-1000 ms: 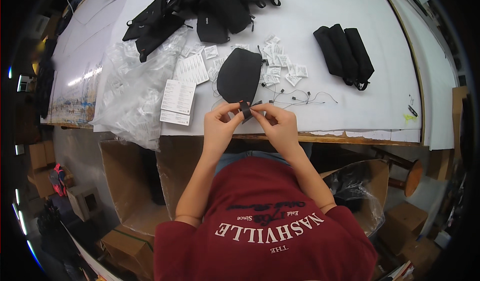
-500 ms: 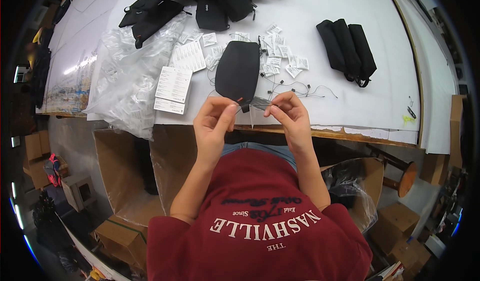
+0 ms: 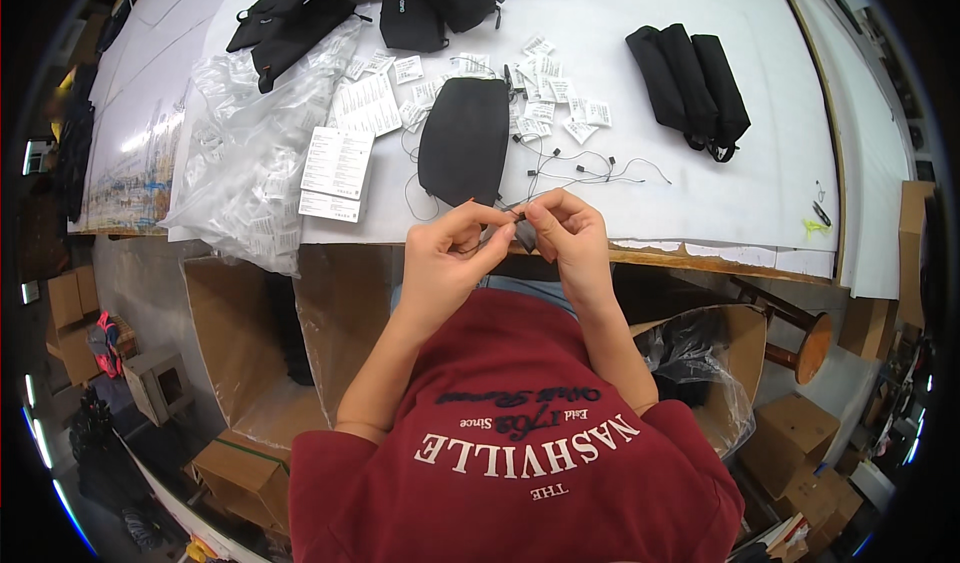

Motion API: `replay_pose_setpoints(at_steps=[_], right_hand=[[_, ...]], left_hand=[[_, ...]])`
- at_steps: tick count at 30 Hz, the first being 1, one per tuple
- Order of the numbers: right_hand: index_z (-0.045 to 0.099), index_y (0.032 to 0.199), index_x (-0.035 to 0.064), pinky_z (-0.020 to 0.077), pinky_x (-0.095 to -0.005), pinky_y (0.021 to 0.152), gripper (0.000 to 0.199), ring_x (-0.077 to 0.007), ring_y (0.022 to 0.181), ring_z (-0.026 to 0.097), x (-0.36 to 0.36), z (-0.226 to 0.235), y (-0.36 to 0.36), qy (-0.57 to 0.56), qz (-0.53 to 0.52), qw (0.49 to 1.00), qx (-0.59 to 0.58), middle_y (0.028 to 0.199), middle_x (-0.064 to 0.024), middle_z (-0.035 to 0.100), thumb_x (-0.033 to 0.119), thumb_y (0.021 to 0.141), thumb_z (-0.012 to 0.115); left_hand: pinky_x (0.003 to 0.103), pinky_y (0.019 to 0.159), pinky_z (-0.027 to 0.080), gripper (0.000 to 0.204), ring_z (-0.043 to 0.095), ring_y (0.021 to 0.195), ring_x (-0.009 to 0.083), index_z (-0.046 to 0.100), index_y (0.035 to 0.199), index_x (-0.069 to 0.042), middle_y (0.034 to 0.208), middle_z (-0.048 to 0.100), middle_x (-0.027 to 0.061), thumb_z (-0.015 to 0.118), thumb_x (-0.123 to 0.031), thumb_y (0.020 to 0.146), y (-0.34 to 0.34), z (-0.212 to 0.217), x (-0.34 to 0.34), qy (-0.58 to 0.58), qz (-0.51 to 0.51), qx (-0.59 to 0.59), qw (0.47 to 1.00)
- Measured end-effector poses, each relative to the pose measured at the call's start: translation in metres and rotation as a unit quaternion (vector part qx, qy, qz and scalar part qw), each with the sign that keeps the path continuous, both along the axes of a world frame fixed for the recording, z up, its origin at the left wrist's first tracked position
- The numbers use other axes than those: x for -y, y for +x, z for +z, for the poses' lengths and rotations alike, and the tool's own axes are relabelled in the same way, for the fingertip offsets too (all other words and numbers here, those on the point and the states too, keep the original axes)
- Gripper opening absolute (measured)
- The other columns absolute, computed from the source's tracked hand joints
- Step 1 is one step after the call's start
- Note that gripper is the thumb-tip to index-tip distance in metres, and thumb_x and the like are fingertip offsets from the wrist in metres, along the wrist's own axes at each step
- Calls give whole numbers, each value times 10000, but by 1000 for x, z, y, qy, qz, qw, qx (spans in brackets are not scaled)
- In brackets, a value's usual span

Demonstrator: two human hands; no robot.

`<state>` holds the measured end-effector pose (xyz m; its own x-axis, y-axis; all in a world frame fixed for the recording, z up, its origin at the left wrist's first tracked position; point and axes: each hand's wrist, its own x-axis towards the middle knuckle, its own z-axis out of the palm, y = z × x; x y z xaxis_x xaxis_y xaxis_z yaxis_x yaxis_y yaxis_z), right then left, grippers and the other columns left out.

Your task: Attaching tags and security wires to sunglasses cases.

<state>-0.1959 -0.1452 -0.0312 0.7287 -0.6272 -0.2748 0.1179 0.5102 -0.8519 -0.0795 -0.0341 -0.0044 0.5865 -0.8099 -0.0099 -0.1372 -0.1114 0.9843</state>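
Your black zippered pouch (image 3: 463,148) lies on the white-covered table (image 3: 740,228) right in front of you, its near end just beyond your fingers. It is long and rounded at the corners, its fabric plain and matt, with a tiny orange spot at the near edge and dark cord beside its left side. Your left hand (image 3: 448,261) and right hand (image 3: 572,243) are close together at the table's front edge, each with thumb and forefinger pinching a small dark strip (image 3: 521,219); your fingers hide much of it, so you cannot tell whether it joins the pouch.

For writing, you have white printed cards (image 3: 337,168) to the pouch's left, covered in rows of fine dark print, and small white sachets (image 3: 543,91) beyond and to its right, also printed. More sachets show through the clear plastic bag (image 3: 245,158) at far left. One pouch in the black pile (image 3: 440,3) bears a small pale mark, and your maroon shirt (image 3: 515,363) carries white and dark lettering. Thin black cords (image 3: 585,171) with little dark tabs lie right of your pouch
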Motion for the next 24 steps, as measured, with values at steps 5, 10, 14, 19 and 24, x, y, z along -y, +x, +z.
replay_pose_setpoints(at_steps=[5, 10, 14, 19, 24], right_hand=[[656, 873, 35, 322, -156, 487, 147, 1, 557, 436, 0, -4, 1, -16, 0, 1000, -4, 771, 2, 659, 178, 870, 691], [661, 883, 42, 350, -152, 509, 148, -3, 587, 478, 0, -4, 1, -11, -2, 1000, -3, 772, 1, 660, 185, 866, 696], [662, 871, 23, 364, -161, 536, 124, -13, 617, 494, -2, -5, 4, -58, -8, 998, -10, 785, -8, 656, 137, 849, 707], [661, 848, 6, 316, -173, 536, 100, -11, 619, 456, -2, -13, 3, -188, -19, 981, -41, 733, 14, 616, 88, 830, 715], [652, 823, 30, 254, -184, 515, 107, -6, 569, 355, -2, -12, 5, -155, -63, 986, -17, 657, 69, 511, 111, 829, 721]], left_hand=[[236, 449, 170, 49, 234, 481, 10, 664, 846, -21, 508, 296, -70, 673, -61, 819, 1, 0, 0, 4, -8, 16, 1000], [241, 445, 168, 46, 234, 479, 11, 660, 829, -22, 506, 291, -67, 676, -61, 809, 3, 5, -1, 34, 0, 15, 999], [245, 444, 171, 46, 234, 480, 16, 652, 817, -22, 506, 284, -64, 675, -61, 807, 2, 7, 0, 54, 1, 24, 998], [253, 440, 167, 47, 216, 477, 21, 638, 802, -20, 498, 256, -56, 672, -53, 798, 1, 3, 0, 41, -2, 48, 998], [253, 484, 295, 60, 351, 515, 71, 637, 821, -24, 581, 428, 3, 666, -75, 815, 14, 3, 12, 32, -64, 67, 995]])
